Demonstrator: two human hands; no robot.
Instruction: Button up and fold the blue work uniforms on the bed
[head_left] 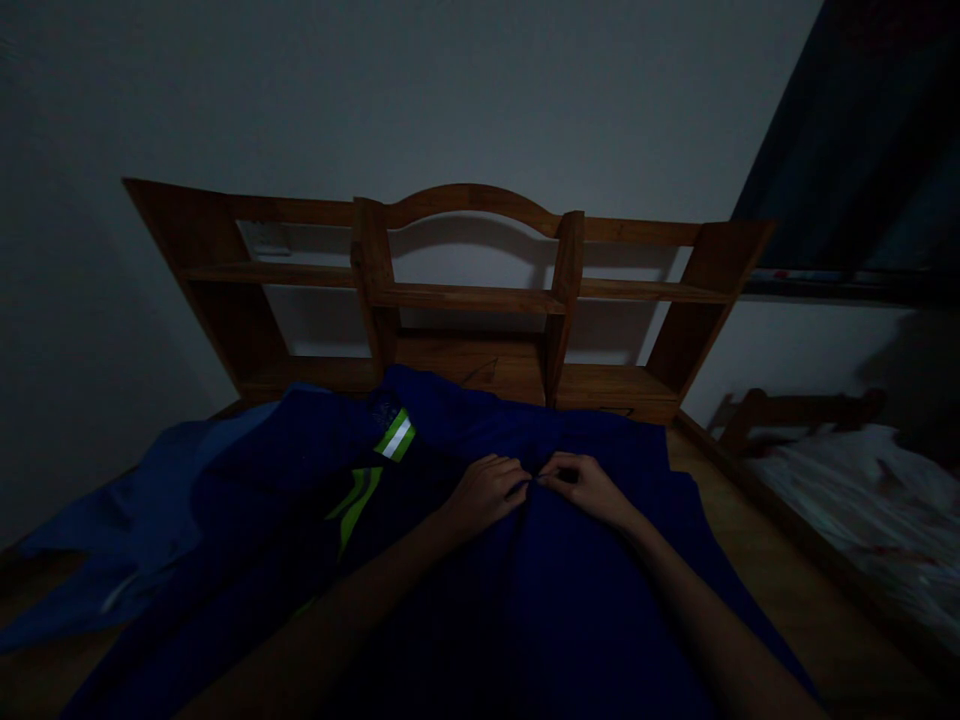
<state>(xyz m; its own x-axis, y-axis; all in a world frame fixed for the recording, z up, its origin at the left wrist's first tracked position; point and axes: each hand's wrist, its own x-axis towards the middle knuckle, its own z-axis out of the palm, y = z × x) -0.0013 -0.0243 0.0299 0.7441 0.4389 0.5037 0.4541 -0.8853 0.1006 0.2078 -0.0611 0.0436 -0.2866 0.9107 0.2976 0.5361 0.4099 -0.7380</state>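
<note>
Blue work garment (585,600): spread around six o'clock
Left hand (484,490): six o'clock, fingertips nearly together, pinching the garment
Right hand (592,488): five o'clock, thumb and forefinger pinching it just beside

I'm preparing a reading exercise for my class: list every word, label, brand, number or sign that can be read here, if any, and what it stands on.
No text can be read.
Faint marks beside the reflective strip on the dark blue cloth: too dark and small to read; possibly not lettering.
Pale streak on the light blue cloth: too blurred to tell whether it is a label.
</note>
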